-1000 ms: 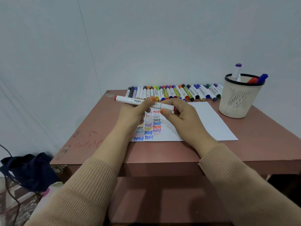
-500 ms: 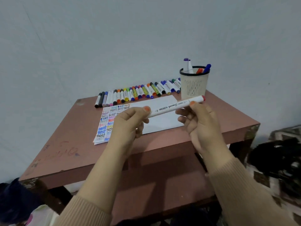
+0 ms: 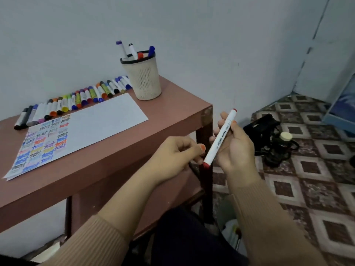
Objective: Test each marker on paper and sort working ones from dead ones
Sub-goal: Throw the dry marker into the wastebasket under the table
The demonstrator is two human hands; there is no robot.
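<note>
- The right hand (image 3: 235, 148) holds a white marker (image 3: 219, 140), thumb and fingers curled round the middle of its barrel.
- The marker is tilted, its upper red end pointing up and to the right, its lower red end down and to the left. It is in the air just past the right edge of the table (image 3: 115, 160), over the floor (image 3: 317, 169).
- The left hand (image 3: 172, 154) is curled, and its fingertips are just beside the marker's lower end; whether they touch it cannot be told.
- A sheet of paper (image 3: 105, 120) lies flat on the table. Its left part is covered with the word "test" written many times in different colours, and the rest is blank.
- A row of markers (image 3: 76, 98) lies side by side along the far edge of the paper, next to the wall.
- A pale mesh cup (image 3: 144, 81) stands upright at the right end of that row, with a few markers standing in it.
- On the patterned floor to the right lie a black bag (image 3: 263, 129) and a dark bottle (image 3: 284, 139).
</note>
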